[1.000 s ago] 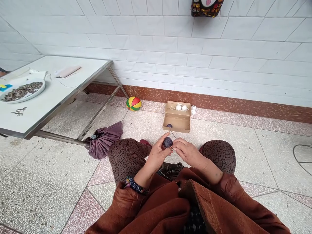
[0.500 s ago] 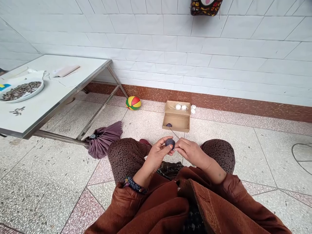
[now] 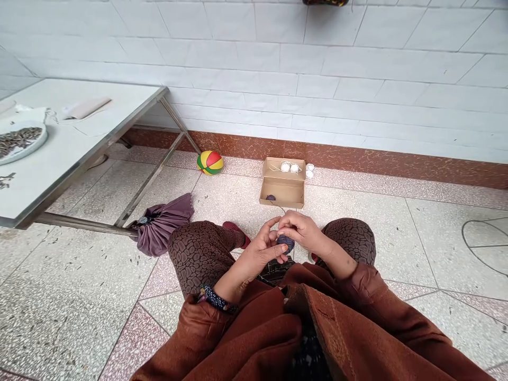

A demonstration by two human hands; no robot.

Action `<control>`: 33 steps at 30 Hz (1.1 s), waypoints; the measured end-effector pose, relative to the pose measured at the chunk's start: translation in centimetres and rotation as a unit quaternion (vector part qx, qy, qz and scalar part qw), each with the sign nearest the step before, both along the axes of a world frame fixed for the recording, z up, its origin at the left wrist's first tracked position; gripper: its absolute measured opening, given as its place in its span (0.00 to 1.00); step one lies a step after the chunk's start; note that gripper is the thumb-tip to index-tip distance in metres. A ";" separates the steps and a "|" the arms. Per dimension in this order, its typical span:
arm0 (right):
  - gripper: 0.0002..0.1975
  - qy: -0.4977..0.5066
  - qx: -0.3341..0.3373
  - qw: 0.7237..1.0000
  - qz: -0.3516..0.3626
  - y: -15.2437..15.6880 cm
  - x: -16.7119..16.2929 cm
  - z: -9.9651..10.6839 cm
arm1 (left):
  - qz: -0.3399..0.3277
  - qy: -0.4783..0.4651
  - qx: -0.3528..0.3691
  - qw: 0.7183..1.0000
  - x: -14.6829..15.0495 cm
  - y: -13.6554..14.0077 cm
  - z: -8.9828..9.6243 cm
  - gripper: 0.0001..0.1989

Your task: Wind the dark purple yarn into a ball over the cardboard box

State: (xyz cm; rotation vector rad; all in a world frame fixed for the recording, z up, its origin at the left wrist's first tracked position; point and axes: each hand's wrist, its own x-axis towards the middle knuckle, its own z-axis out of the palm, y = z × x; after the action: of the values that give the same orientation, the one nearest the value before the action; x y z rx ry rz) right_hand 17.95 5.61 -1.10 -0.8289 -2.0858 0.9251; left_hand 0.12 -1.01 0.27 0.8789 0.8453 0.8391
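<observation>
Between my knees, my left hand [image 3: 262, 248] is closed round a dark purple-grey ball of yarn [image 3: 286, 243], thumb on its near side. My right hand [image 3: 304, 231] is at the ball's upper right, its thumb and fingers pinched together on the yarn strand. That strand [image 3: 283, 210] runs from the hands towards an open cardboard box [image 3: 283, 194] on the floor. A smaller dark ball of yarn [image 3: 270, 198] sits in the box's front left part. White balls of yarn [image 3: 289, 167] lie in its raised lid, and more white balls [image 3: 309, 170] rest just right of it.
At left stands a white table [image 3: 79, 143] with a plate of seeds [image 3: 24, 143]. A folded purple umbrella [image 3: 162, 225] leans by its lower rail. A coloured ball [image 3: 210, 162] lies near the tiled wall [image 3: 238, 58]. A wire frame [image 3: 472, 246] is at right.
My right hand has moved from the right side of the yarn ball up over its top. The ball sits slightly lower and further right. The view has tilted down a little.
</observation>
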 end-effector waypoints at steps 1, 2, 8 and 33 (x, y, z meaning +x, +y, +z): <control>0.08 0.008 -0.012 1.000 -0.025 0.0 0.0 -0.4 | 0.010 -0.020 -0.008 1.000 0.0 0.0 0.1 0.39; 0.07 0.013 -0.023 0.998 -0.048 0.0 0.0 -0.9 | 0.020 -0.039 -0.015 0.999 0.0 0.0 0.2 0.40; 0.04 0.012 -0.062 0.994 -0.095 -1.2 -0.1 -3.2 | 0.046 -0.134 -0.045 0.989 -0.3 0.1 0.8 0.24; 0.14 -0.072 0.114 0.991 0.024 -2.4 1.1 3.0 | 0.049 0.191 0.166 0.966 -1.4 0.1 0.2 0.16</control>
State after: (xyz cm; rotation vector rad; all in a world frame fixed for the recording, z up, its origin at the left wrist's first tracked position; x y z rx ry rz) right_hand 19.02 3.24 1.88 -0.7459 -2.2944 0.6506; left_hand -1.27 -0.94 0.52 1.3309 1.1081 0.9289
